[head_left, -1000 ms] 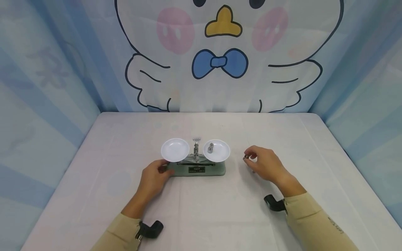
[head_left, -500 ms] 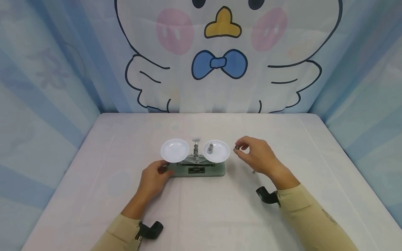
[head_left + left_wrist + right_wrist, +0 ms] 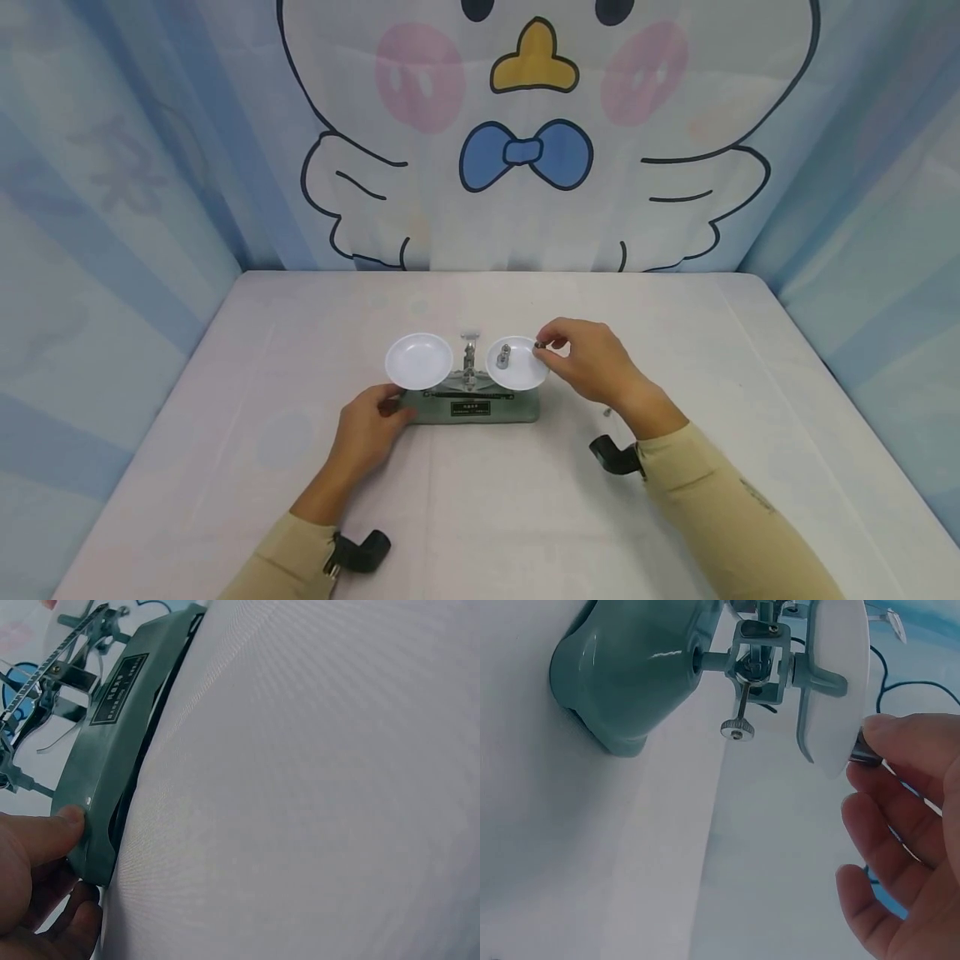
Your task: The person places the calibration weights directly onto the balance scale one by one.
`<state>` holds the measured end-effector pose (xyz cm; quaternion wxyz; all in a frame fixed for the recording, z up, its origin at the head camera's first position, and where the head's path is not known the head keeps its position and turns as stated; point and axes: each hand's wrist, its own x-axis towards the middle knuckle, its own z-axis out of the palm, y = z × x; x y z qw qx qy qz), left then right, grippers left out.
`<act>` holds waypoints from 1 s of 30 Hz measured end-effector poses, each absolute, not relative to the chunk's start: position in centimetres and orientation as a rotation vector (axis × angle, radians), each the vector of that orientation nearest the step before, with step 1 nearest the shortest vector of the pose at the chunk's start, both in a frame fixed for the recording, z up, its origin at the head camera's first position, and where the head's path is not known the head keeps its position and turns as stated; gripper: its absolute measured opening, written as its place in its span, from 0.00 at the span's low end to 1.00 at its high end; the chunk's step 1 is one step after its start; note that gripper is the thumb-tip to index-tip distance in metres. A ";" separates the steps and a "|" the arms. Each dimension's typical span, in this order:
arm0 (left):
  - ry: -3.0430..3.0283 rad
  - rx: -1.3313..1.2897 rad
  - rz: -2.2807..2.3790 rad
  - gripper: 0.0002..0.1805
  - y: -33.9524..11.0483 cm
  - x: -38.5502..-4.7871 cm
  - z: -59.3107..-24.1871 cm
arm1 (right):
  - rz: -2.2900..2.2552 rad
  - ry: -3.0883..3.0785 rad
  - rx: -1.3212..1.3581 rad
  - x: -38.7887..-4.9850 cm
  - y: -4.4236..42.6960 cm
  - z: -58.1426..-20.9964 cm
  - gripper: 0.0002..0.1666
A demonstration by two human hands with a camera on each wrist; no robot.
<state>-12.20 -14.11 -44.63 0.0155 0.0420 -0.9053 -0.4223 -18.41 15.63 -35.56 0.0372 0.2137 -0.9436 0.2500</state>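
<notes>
A green balance scale (image 3: 442, 408) with two white pans stands mid-table. My left hand (image 3: 369, 429) grips the left end of its base; in the left wrist view the thumb of that hand (image 3: 37, 870) lies on the green base (image 3: 105, 761). Metal weights (image 3: 503, 357) stand on the right pan (image 3: 525, 377), while the left pan (image 3: 418, 361) holds nothing. At the right pan's outer rim, my right hand (image 3: 596, 367) pinches a small metal weight (image 3: 540, 344). Up close in the right wrist view, the dark weight (image 3: 865, 752) is between thumb and finger of the hand (image 3: 922, 817), beside the pan (image 3: 838, 682).
A tiny metal piece (image 3: 607, 412) lies on the white tablecloth (image 3: 480, 517) below the right forearm. Printed curtains (image 3: 525, 225) surround the table at the back and both sides.
My right hand has moved left and slightly away from me, carrying the small weight from beside the scale to the right pan's rim. The left hand stays on the base.
</notes>
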 end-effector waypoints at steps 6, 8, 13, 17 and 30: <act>-2.810 0.117 -1.310 0.24 -14.2 -12.2 -44.7 | 0.752 -2.904 0.706 -18.9 14.7 -35.9 0.12; -2.805 0.109 -1.312 0.24 -14.2 -12.2 -44.7 | 0.747 -2.896 0.734 -19.0 14.5 -36.1 0.12; -2.802 0.113 -1.315 0.24 -14.2 -12.2 -44.7 | 0.714 -2.866 0.797 -19.1 14.0 -36.3 0.10; -2.805 0.119 -1.314 0.24 -14.1 -12.1 -44.6 | 0.690 -2.855 0.804 -19.1 13.8 -36.3 0.10; -2.814 0.125 -1.309 0.24 -14.1 -12.1 -44.7 | 0.737 -2.888 0.753 -19.0 13.8 -36.2 0.14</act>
